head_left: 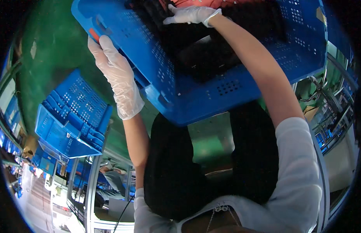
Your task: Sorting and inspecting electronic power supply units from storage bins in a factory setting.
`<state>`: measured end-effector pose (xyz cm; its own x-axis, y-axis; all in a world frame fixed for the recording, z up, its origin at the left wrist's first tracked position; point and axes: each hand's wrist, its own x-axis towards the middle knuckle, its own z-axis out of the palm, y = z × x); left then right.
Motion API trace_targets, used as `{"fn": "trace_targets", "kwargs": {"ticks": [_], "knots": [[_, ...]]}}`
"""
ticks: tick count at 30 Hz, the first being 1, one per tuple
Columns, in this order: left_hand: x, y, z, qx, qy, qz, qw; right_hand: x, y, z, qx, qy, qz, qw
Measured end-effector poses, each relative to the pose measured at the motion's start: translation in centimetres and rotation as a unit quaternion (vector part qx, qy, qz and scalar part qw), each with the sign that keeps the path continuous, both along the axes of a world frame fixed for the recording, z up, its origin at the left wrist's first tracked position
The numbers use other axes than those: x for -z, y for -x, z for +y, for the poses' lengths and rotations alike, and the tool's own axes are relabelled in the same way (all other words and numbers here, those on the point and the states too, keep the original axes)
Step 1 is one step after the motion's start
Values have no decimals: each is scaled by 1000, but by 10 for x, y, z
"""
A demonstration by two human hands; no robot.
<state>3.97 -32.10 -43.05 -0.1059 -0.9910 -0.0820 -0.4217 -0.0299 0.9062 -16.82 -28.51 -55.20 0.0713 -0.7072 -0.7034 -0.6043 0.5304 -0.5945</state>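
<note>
A large blue perforated plastic crate (196,110) stands tilted in front of me, above my knees. My left hand (117,73), in a thin whitish glove, lies along the outside of its left wall with fingers stretched, beside an orange-red mark on the rim. Inside the crate, my gloved right hand (190,15) reaches to the far part with fingers apart, close to dark, soft-looking items (149,9). Reddish-pink material (201,3) shows just beyond that hand. Black contents (207,56) fill the crate's middle; their kind is too dark to tell.
To the left stands another blue perforated crate (73,116) with stepped edges. Green floor (44,58) extends around it. Metal frames (91,190) and a person (112,180) are at the lower left. A metal-legged stand (319,85) is at right.
</note>
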Motion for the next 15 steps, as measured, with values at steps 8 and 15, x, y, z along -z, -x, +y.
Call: {"fn": "trace_targets", "kwargs": {"ticks": [8, 15], "knots": [[3, 14, 3, -8, -16, 6, 1000, 75, 96, 6, 72, 82, -109, 988], [-5, 14, 4, 18, -46, 22, 999, -29, 107, 14, -291, 387, 197, 853]]}}
